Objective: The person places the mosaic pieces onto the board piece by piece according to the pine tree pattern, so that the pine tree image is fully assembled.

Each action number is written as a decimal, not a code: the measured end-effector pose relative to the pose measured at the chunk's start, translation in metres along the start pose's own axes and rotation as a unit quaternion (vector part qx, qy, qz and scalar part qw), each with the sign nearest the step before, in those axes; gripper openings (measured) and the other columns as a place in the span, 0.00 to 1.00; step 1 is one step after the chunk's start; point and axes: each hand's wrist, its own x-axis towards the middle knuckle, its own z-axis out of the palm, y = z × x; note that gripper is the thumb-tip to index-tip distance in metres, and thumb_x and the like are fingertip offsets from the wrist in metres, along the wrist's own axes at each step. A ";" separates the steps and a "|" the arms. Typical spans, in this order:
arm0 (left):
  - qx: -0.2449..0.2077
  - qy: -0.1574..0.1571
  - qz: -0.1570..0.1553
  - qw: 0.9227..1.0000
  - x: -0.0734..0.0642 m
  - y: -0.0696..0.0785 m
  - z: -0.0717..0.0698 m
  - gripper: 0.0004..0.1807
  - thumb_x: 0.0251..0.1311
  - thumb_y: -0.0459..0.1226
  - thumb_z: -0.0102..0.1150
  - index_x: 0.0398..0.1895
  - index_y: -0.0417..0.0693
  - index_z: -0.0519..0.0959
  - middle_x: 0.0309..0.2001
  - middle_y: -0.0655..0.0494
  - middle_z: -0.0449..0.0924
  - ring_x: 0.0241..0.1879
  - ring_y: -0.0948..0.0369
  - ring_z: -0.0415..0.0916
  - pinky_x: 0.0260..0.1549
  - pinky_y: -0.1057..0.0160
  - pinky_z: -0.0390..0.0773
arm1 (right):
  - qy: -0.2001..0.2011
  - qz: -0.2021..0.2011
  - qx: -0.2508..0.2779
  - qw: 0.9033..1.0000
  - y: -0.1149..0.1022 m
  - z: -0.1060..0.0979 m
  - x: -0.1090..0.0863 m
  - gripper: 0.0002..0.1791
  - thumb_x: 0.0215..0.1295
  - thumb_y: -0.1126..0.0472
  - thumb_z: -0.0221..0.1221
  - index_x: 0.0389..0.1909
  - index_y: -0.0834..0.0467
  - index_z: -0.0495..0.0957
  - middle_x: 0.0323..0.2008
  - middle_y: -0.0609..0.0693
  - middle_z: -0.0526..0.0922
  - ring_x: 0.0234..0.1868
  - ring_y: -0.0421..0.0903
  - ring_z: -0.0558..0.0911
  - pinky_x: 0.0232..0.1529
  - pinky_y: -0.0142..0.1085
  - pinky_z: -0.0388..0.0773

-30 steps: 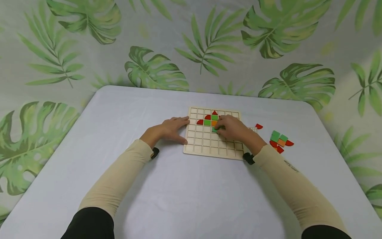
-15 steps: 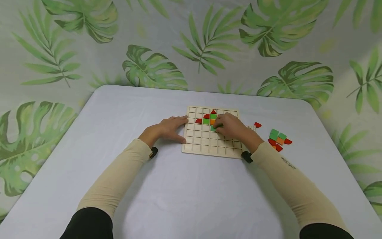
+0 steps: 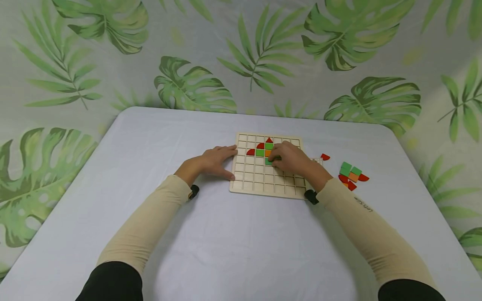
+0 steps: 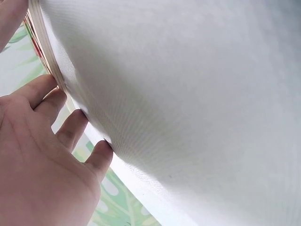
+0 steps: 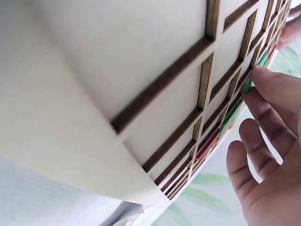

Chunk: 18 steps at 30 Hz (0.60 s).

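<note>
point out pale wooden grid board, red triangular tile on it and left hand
Pale wooden grid board (image 3: pixel 259 177), head view, bare squares
Red triangular tile (image 3: pixel 269 141), head view, middle
Left hand (image 3: pixel 216 162), head view, its back

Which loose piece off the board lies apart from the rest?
The red piece nearest the grid board; the other loose pieces lie clustered farther right.

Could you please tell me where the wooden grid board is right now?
In the head view, the wooden grid board lies on the white table, with the left hand at its left edge and the right hand over its right side.
</note>
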 end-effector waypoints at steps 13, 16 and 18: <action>-0.003 -0.004 -0.005 1.000 0.000 0.002 0.002 0.51 0.57 0.56 0.66 0.80 0.56 0.52 0.82 0.62 0.39 0.81 0.50 0.40 0.76 0.42 0.49 | 0.007 -0.008 -0.005 1.000 0.002 -0.003 -0.005 0.08 0.65 0.62 0.63 0.41 0.54 0.88 0.51 0.54 0.83 0.56 0.54 0.77 0.60 0.51 0.75; -0.001 -0.002 -0.008 1.000 0.000 0.002 0.002 0.51 0.57 0.56 0.67 0.79 0.56 0.52 0.82 0.62 0.39 0.81 0.51 0.40 0.76 0.42 0.50 | 0.008 -0.004 -0.002 1.000 0.002 -0.013 -0.008 0.10 0.65 0.63 0.62 0.44 0.55 0.87 0.52 0.55 0.82 0.55 0.55 0.76 0.58 0.51 0.76; 0.000 -0.001 -0.010 1.000 -0.001 0.002 0.001 0.51 0.57 0.56 0.67 0.79 0.56 0.52 0.82 0.62 0.39 0.81 0.51 0.41 0.76 0.42 0.50 | 0.008 -0.004 -0.004 1.000 0.005 -0.021 -0.010 0.11 0.65 0.65 0.61 0.46 0.56 0.87 0.52 0.56 0.82 0.54 0.55 0.77 0.56 0.51 0.77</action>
